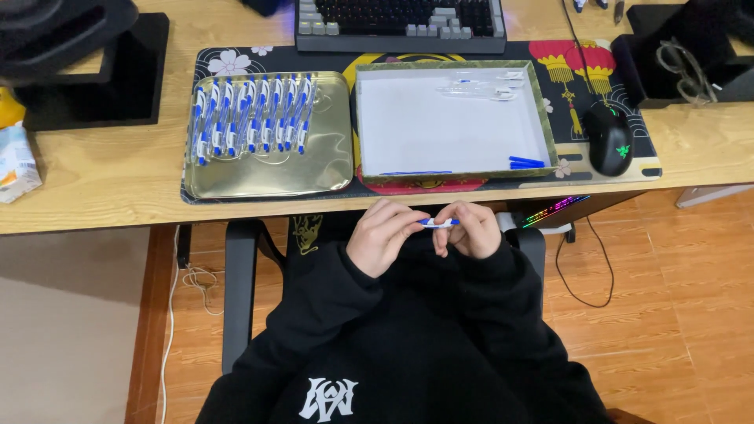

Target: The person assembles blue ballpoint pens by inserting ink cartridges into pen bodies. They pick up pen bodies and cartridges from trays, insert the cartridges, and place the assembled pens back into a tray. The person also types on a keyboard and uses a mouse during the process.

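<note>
My left hand point(382, 235) and my right hand point(469, 230) meet just below the desk edge, both gripping a small blue and white pen point(437, 223) held level between the fingertips. Black sleeves cover both arms. On the desk ahead, a gold metal tray point(314, 169) carries a row of several blue and white pens point(250, 115). Beside it to the right sits a white-bottomed box tray point(440, 129) holding clear pen barrels point(481, 88) near its back edge and blue pen parts point(525, 163) at its front right corner.
A keyboard point(400, 23) lies behind the trays on a patterned desk mat point(589, 71). A black mouse point(609, 139) rests to the right, glasses point(683, 71) on a black stand beyond it. A packet point(16, 161) sits at the desk's left edge. Cables hang over the wooden floor.
</note>
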